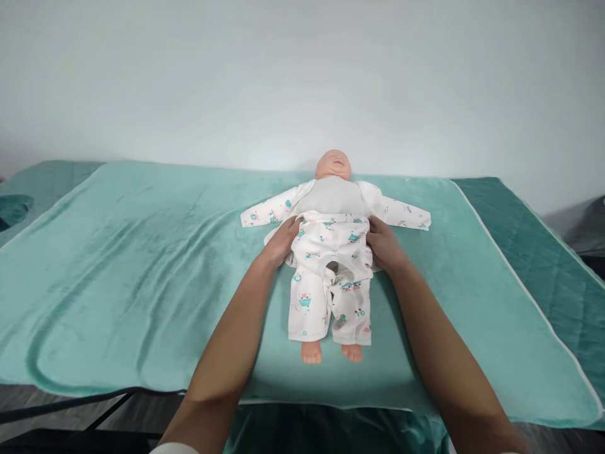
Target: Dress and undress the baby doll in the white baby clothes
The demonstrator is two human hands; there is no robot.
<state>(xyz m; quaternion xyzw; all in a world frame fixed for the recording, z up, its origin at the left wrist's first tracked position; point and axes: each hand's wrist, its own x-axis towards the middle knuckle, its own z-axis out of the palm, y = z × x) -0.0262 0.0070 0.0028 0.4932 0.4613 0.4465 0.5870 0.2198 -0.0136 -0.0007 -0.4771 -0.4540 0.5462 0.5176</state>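
Observation:
A baby doll (333, 165) lies on its back on a teal blanket (142, 265), head away from me and bare feet (331, 353) toward me. It wears white printed trousers (331, 277), and an open white printed shirt (401, 213) is spread out under its grey cloth torso. My left hand (282, 241) grips the trousers' waistband at the doll's left hip as I see it. My right hand (384, 244) grips the waistband on the other side. Both hands have fingers curled into the fabric.
The blanket covers a wide padded table with a darker green quilted cover (529, 239) showing at the right and left edges. A plain pale wall (302, 75) stands behind. Dark floor and a table leg (108, 410) show at the lower left.

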